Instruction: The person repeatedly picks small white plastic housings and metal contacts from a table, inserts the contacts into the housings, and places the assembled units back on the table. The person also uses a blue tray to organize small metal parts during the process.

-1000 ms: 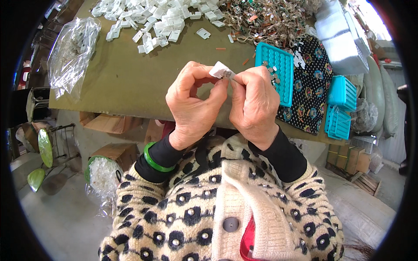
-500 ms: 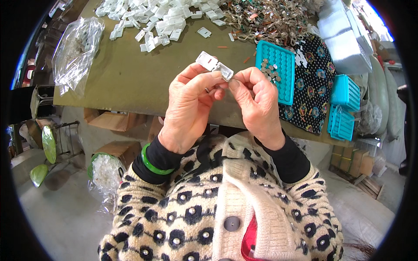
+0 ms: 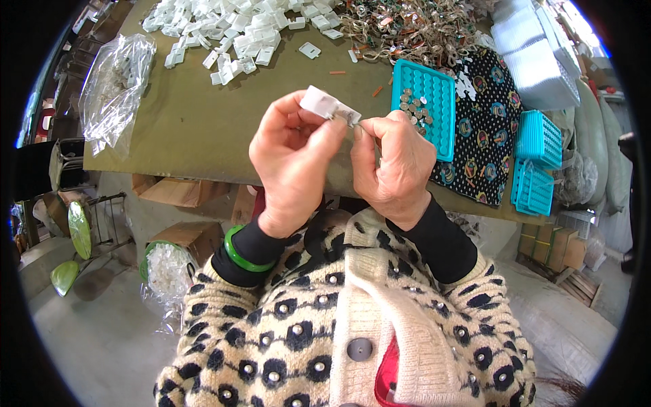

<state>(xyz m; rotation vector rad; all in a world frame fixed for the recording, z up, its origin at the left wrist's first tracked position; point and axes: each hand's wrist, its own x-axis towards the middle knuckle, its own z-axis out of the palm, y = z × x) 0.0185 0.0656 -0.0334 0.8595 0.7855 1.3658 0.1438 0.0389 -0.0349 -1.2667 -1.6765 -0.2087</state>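
The counter (image 3: 196,132) spreads across the far half of the scene, with a pile of white plastic pieces (image 3: 237,30) at its far left and a tangled heap of ribbon-like parts (image 3: 413,30) at its far right. A black patterned cloth (image 3: 483,139) covers the right side, and a teal tray (image 3: 444,112) with rows of round cells lies against the cloth's left edge.

Near the middle, both bare hands meet above the counter. The left hand (image 3: 288,166) grips a white plastic case (image 3: 319,104) between thumb and fingers, raised and tilted. The right hand (image 3: 397,159) brings thumb and forefinger together at the case's right end; whether they pinch anything small cannot be told.

Good handling here seems to call for a firm left grip close to the working end, so the case does not twist, and light pressure from the right fingertips, since the thin plastic could flex or slip.

Smallest are the round metallic discs (image 3: 415,108), loosely clustered on the tray's left side.
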